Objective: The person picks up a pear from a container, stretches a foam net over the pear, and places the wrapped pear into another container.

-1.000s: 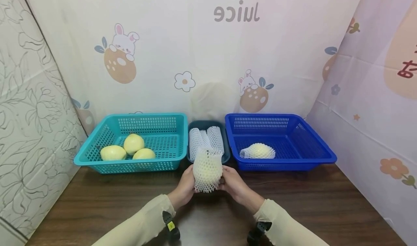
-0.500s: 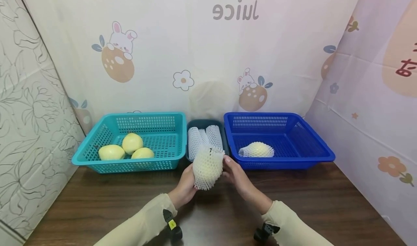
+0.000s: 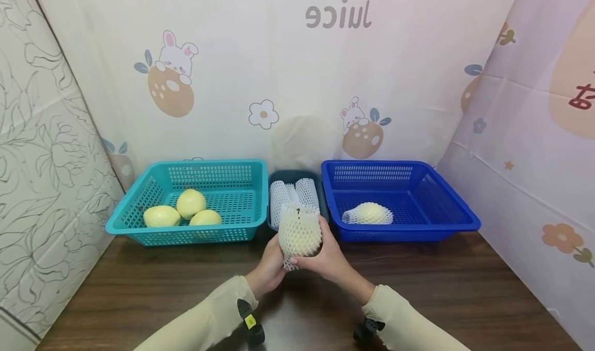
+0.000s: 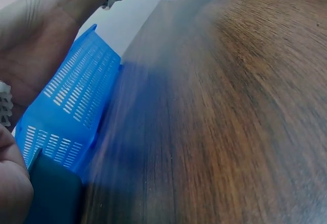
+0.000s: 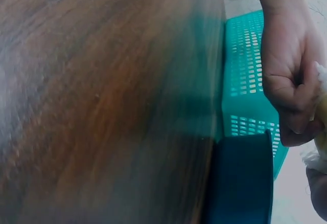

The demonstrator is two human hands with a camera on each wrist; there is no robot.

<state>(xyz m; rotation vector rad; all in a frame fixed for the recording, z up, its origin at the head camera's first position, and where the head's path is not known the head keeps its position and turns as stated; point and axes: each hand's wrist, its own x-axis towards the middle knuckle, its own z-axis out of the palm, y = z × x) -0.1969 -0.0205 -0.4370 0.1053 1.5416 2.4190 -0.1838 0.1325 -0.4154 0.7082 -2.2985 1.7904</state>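
Observation:
A pale yellow pear [image 3: 301, 240] in a white foam net sleeve is held between both hands above the front of the table, its dark stem showing at the sleeve's upper end. My left hand [image 3: 269, 267] grips it from the left and below. From the right, my right hand [image 3: 327, 255] curls round it, thumb across the lower front. Only a sliver of the netted pear [image 5: 322, 116] shows in the right wrist view, next to the left hand [image 5: 291, 75]. Just behind the pear, several rolled foam net sleeves [image 3: 307, 193] lie in a small dark teal bin [image 3: 324, 219].
To the left, a turquoise basket [image 3: 190, 240] holds three bare pears [image 3: 191, 204]. A blue basket [image 3: 404, 235] on the right contains one sleeved pear [image 3: 370, 214]. Dark wood table [image 3: 186, 273] extends in front, and a printed curtain [image 3: 302, 82] hangs behind.
The right hand briefly loosened from the pear's right side, then closed round it with the thumb across its front. The pear has shifted slightly right and turned a little in the left hand.

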